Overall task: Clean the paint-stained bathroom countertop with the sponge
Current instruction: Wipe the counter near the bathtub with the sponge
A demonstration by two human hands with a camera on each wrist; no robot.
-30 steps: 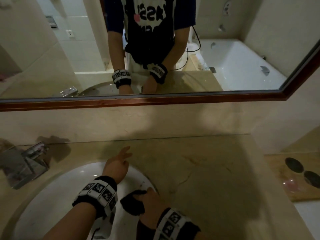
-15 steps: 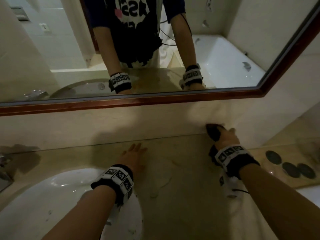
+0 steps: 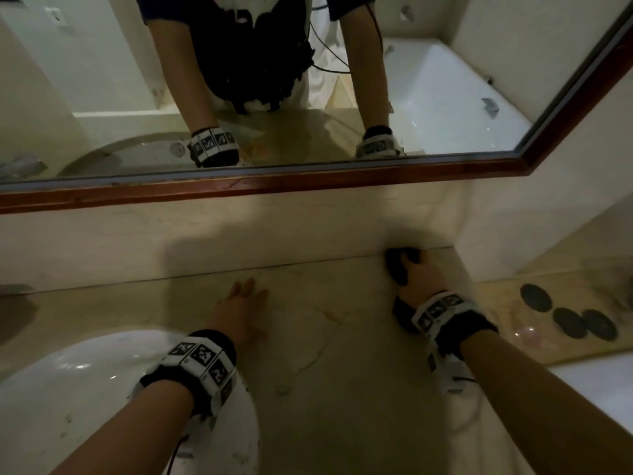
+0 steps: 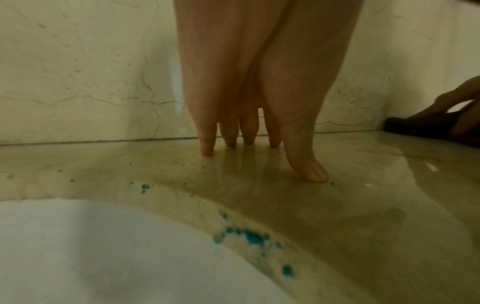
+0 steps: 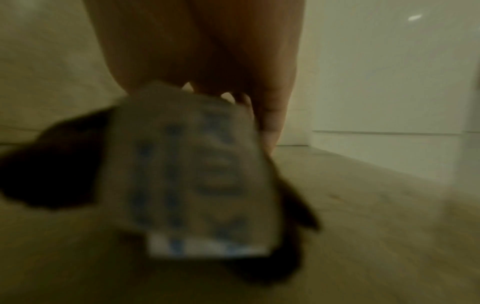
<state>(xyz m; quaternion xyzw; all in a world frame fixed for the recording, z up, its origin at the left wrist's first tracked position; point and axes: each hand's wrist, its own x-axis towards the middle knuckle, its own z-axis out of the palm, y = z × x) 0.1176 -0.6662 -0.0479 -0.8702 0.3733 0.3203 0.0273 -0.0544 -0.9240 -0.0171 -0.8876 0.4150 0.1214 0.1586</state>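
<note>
The right hand [image 3: 419, 274] sits in the upper right of the head view, fingers curled over a dark sponge [image 3: 399, 265] and holding it down on the beige countertop [image 3: 342, 389], right where the top meets the back wall. In the right wrist view the sponge [image 5: 197, 174] fills the centre of the frame, blurred, with a pale face marked with bluish smudges and darker edges either side; the fingers [image 5: 270, 115] wrap its top. The left hand [image 3: 239, 306] lies flat near the middle of the head view, fingers straight and close together, holding nothing; in the left wrist view its fingertips [image 4: 207, 144] and thumb press down onto the wet, shiny top. Blue-green paint specks [image 4: 249, 238] dot the countertop along the rim of the white sink [image 4: 103, 257], lower centre of that frame. The sink [image 3: 68, 389] takes the lower left of the head view. A wood-framed mirror [image 3: 445, 97] spans the top, and three dark discs [image 3: 568, 317] lie on a lower ledge at the right edge.
</note>
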